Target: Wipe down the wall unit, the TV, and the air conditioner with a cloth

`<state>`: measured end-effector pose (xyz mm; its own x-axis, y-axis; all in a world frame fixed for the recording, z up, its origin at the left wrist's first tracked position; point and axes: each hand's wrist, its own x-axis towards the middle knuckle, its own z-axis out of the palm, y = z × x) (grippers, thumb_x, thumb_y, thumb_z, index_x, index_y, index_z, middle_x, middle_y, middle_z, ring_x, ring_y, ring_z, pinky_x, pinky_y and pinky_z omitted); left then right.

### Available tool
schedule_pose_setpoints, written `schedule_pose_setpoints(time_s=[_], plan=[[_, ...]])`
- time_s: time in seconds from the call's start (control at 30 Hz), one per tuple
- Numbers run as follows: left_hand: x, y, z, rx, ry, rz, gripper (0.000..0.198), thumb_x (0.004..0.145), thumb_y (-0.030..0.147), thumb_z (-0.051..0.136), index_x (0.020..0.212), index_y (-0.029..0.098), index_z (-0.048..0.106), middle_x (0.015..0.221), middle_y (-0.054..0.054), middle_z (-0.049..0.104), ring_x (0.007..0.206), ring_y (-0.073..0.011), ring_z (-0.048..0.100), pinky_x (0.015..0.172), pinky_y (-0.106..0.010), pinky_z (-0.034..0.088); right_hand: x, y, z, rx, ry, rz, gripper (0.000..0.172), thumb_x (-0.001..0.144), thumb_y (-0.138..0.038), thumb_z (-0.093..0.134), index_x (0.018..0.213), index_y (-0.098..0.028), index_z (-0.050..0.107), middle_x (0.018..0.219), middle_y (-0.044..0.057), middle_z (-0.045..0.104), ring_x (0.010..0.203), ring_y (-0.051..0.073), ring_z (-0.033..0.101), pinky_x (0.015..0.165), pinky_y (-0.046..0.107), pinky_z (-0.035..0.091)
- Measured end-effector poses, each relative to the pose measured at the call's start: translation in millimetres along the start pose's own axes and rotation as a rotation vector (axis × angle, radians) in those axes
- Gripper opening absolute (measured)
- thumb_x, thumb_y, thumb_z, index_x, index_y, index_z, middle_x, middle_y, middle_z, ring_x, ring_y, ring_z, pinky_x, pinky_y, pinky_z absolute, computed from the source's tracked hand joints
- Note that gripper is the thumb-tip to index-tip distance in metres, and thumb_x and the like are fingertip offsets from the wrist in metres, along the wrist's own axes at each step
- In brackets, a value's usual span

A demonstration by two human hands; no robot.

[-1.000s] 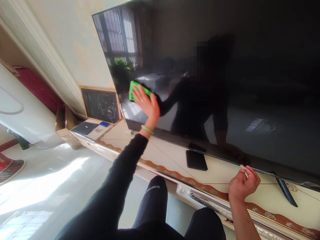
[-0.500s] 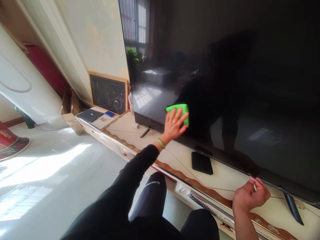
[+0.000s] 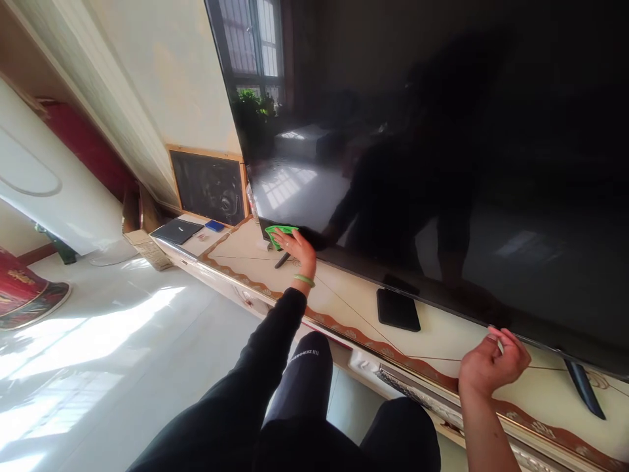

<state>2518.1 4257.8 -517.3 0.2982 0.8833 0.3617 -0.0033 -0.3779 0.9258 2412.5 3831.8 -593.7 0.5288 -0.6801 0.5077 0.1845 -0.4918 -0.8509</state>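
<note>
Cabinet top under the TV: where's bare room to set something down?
Free: cabinet top between left hand and flat black box; another patch between that box and right hand. Crowded: far-left end, where the dark flat case, blue item and chalkboard sit close together.

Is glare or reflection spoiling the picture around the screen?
Head view: sunlight washes out patches of the floor; the dark television screen mirrors a barred window and a person's silhouette. Same view: a bright reflected patch sits above the green cloth at the left hand; both remain distinguishable.
</note>
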Motion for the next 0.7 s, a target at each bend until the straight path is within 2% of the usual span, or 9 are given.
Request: schedule_pose_setpoints(time_s=[0.1,0.17,0.27,0.33,0.4,0.47,0.53,0.6,0.7], plan=[[-54,13,9.7,-0.029,-0.080,-0.033,0.072,0.110,0.037,0.025,0.173,0.011,0.003,0.179,-0.026,0.003,0.169,-0.0273,-0.005,0.135,-0.068,0.004,1,-1,0,-0.029,-0.009,0.009,0.037,0.084,-0.035,0.056,0.103,-0.014,0.078,0.130,0.023,0.070,0.134,0.038,0.061,0.099,0.050,0.054],[-100,22,12.3,-0.037,-0.145,-0.038,0.077,0.110,0.039,0.032,0.173,0.011,0.000,0.178,-0.025,-0.003,0.168,-0.0283,-0.010,0.136,-0.068,0.008,1,0,0,-0.046,-0.006,0.020,0.038,0.085,-0.036,0.054,0.104,-0.014,0.078,0.132,0.023,0.070,0.134,0.037,0.062,0.099,0.048,0.053],[-174,34,8.6,-0.039,-0.261,-0.009,0.078,0.109,0.041,0.037,0.174,0.014,0.004,0.180,-0.022,-0.003,0.168,-0.0289,-0.006,0.137,-0.063,0.019,1,4,0,-0.046,0.007,0.013,0.037,0.084,-0.034,0.054,0.104,-0.014,0.078,0.132,0.023,0.070,0.135,0.037,0.062,0.098,0.049,0.054],[-215,39,3.5,-0.031,-0.409,0.036,0.079,0.109,0.043,0.037,0.175,0.015,0.004,0.180,-0.019,-0.009,0.168,-0.0278,-0.006,0.138,-0.058,0.022,1,6,0,-0.021,0.017,-0.002,0.035,0.084,-0.032,0.055,0.103,-0.013,0.078,0.131,0.023,0.070,0.135,0.038,0.061,0.097,0.050,0.054],[-240,40,-0.9,-0.040,-0.532,0.054,0.080,0.109,0.044,0.038,0.175,0.017,0.002,0.179,-0.017,-0.013,0.167,-0.0266,-0.009,0.139,-0.057,0.022,1,8,0,0.010,0.025,-0.011,0.033,0.086,-0.030,0.056,0.103,-0.013,0.078,0.130,0.022,0.070,0.134,0.038,0.061,0.100,0.051,0.054],[-243,37,-3.5,-0.060,-0.547,0.068,0.079,0.109,0.045,0.038,0.175,0.017,0.006,0.180,-0.017,-0.011,0.168,-0.0267,-0.009,0.139,-0.058,0.022,0,9,-1,0.029,0.040,-0.013,0.029,0.087,-0.029,0.056,0.101,-0.014,0.077,0.127,0.021,0.069,0.134,0.037,0.061,0.105,0.053,0.053],[-223,30,-4.4,-0.062,-0.464,0.097,0.075,0.109,0.044,0.037,0.174,0.016,0.013,0.180,-0.019,-0.004,0.169,-0.0277,-0.004,0.138,-0.060,0.023,0,10,-1,0.033,0.048,-0.011,0.026,0.089,-0.031,0.057,0.099,-0.015,0.075,0.126,0.019,0.069,0.133,0.035,0.061,0.108,0.054,0.053],[-185,19,-4.3,-0.044,-0.361,0.114,0.072,0.109,0.041,0.035,0.173,0.015,0.016,0.181,-0.021,0.003,0.169,-0.0278,-0.004,0.138,-0.061,0.021,0,10,0,0.030,0.040,-0.010,0.028,0.091,-0.036,0.056,0.098,-0.015,0.074,0.126,0.019,0.068,0.132,0.034,0.061,0.107,0.053,0.053],[-117,1,-2.5,-0.033,-0.267,0.087,0.070,0.111,0.037,0.024,0.173,0.013,0.002,0.181,-0.019,-0.007,0.165,-0.0252,-0.021,0.139,-0.063,0.003,-1,8,2,0.030,0.018,-0.019,0.035,0.094,-0.045,0.054,0.100,-0.015,0.072,0.127,0.019,0.066,0.129,0.032,0.061,0.104,0.051,0.055]])
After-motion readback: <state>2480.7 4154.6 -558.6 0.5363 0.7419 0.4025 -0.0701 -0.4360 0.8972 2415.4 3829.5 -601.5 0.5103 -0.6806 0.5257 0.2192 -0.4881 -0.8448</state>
